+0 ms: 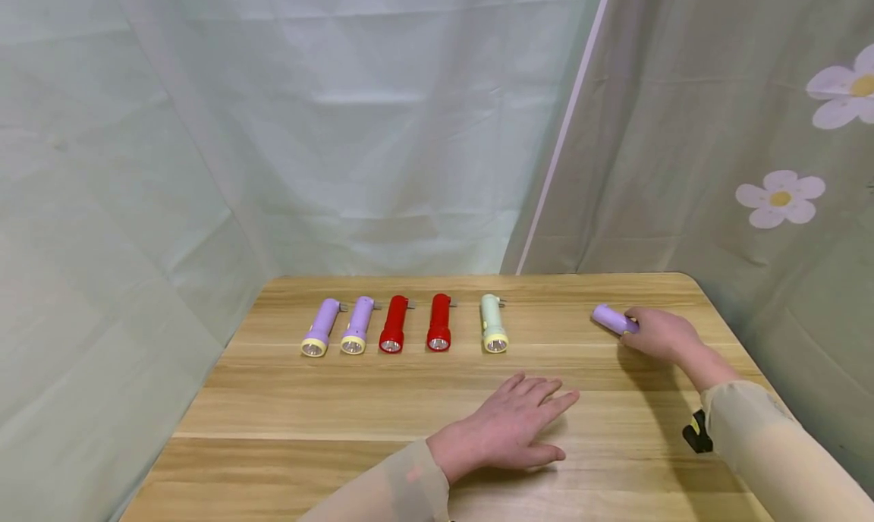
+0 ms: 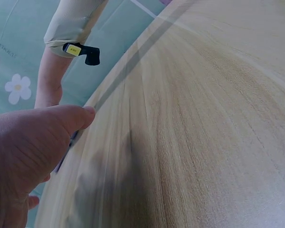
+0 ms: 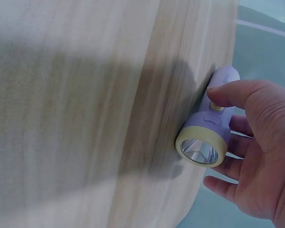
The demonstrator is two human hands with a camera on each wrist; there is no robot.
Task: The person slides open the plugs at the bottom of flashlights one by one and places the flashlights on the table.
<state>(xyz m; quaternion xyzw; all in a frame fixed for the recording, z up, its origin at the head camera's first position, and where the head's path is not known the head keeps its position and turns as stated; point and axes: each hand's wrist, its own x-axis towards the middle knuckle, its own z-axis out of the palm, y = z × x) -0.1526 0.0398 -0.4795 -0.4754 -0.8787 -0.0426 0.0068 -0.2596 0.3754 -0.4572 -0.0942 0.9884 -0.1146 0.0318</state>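
My right hand (image 1: 658, 334) grips a purple flashlight (image 1: 612, 319) at the right side of the table. In the right wrist view the thumb lies by its yellow switch, and fingers wrap the far side; the cream-rimmed lens (image 3: 201, 146) faces the camera. My left hand (image 1: 508, 425) hovers low over the table's middle with its fingers spread, holding nothing. Left of the right hand, a row of flashlights lies across the back: two purple (image 1: 322, 327), two red (image 1: 394, 323) and one pale green (image 1: 494, 322), lenses toward me. Metal plug prongs stick out at their tail ends.
The wooden table (image 1: 287, 408) has its back edge close to hanging pale curtains (image 1: 382, 127). A curtain with printed flowers (image 1: 781, 199) hangs at the right. A black wrist strap piece (image 1: 698, 432) shows under the right sleeve.
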